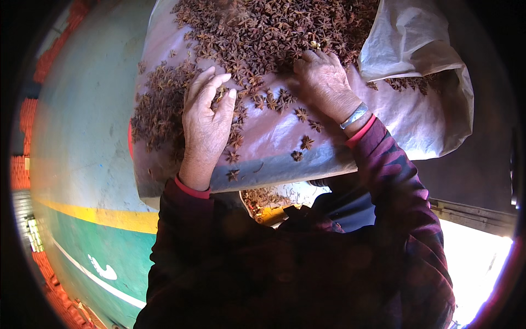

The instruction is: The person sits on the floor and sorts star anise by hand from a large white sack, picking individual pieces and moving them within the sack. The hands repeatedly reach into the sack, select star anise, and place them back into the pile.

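Note:
A large heap of dried star anise (263, 33) lies on a pale plastic sheet (279, 144) in front of me. My left hand (207, 113) is raised over the sheet between a smaller pile of star anise (158, 107) and the main heap. Its fingers are apart, and part of something pale shows behind them. At the near edge of the heap, my right hand (322, 78) has its fingertips bent down among the pieces; what lies under them is hidden. Several single star anise (307, 142) are scattered between the hands.
The sheet has a folded flap (404, 45) at the right, with more star anise beneath it. Below the near edge, a container (267, 201) holds brown bits and stems. A floor with a yellow stripe (102, 216) runs along the left, and red stacked sacks (28, 119) line the far left.

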`<control>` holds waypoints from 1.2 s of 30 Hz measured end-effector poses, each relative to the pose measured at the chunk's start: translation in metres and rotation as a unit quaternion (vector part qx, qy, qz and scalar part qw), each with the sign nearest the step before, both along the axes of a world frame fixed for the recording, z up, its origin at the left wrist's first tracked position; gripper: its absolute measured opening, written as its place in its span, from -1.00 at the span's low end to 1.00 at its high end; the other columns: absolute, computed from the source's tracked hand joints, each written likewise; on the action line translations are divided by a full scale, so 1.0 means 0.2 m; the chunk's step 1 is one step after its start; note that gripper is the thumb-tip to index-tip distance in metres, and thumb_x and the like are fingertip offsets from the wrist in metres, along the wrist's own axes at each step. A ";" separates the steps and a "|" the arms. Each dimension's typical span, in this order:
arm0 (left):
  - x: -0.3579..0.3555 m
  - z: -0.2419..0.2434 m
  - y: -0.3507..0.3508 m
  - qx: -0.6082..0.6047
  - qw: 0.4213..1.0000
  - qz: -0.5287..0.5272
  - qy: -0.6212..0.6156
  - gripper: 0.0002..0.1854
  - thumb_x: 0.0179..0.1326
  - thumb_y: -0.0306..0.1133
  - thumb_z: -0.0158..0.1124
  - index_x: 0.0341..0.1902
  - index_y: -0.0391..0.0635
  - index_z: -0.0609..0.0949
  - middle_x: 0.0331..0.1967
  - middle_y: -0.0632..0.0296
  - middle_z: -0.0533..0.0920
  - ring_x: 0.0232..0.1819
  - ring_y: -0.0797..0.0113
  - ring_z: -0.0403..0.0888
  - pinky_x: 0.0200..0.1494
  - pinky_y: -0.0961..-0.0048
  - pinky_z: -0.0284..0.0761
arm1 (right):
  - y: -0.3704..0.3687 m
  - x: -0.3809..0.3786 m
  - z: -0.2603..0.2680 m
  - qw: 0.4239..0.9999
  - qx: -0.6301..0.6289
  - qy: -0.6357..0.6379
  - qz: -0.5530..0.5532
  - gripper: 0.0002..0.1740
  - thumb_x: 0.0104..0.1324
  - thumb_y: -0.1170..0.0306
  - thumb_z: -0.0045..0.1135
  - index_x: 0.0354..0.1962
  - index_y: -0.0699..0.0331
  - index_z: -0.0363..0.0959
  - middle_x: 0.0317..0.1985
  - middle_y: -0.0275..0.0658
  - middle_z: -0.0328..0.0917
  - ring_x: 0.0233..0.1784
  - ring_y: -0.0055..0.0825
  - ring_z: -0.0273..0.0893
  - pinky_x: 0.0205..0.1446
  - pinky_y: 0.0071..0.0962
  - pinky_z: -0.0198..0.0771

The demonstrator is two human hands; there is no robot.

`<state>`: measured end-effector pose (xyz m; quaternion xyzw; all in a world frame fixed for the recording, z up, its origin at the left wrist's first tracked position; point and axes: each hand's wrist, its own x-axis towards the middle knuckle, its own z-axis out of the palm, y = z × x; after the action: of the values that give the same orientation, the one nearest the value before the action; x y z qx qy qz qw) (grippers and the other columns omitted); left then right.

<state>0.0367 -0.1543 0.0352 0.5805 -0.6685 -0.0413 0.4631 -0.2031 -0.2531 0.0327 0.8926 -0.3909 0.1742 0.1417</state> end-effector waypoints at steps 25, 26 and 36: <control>-0.19 0.01 0.21 0.273 0.850 -0.176 0.414 -0.70 0.44 -0.14 0.14 -0.09 -0.16 0.59 -0.47 0.27 0.61 -0.53 0.51 0.58 -0.55 0.61 0.47 | 0.65 0.01 0.17 0.753 0.462 -0.468 0.043 -0.91 0.41 0.45 0.14 -0.30 0.28 0.45 -0.36 -0.39 0.53 -0.33 -0.62 0.50 -0.20 -0.56 0.40; -0.20 0.01 0.21 0.315 0.782 -0.216 0.492 -0.68 0.45 -0.11 0.12 -0.06 -0.14 0.58 -0.44 0.28 0.60 -0.52 0.54 0.56 -0.55 0.65 0.45 | 0.65 0.01 0.14 0.701 0.481 -0.519 0.087 -0.88 0.47 0.41 0.08 -0.25 0.29 0.45 -0.34 -0.46 0.52 -0.32 -0.79 0.42 -0.20 -0.67 0.38; -0.26 -0.09 0.23 0.397 0.688 -0.332 0.509 -0.87 0.47 -0.28 0.11 -0.10 -0.07 0.48 -0.32 0.23 0.61 -0.60 0.64 0.41 -0.63 0.72 0.20 | 0.56 0.05 -0.04 0.498 0.597 -0.620 0.107 -0.89 0.46 0.37 0.10 -0.22 0.24 0.47 -0.37 -0.45 0.52 -0.40 -0.76 0.42 -0.30 -0.70 0.39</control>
<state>-0.0160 -0.1089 0.0167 0.3404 -0.4005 -0.7426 0.4150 -0.1934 -0.1407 0.0255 0.4632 -0.2909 0.4219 -0.7230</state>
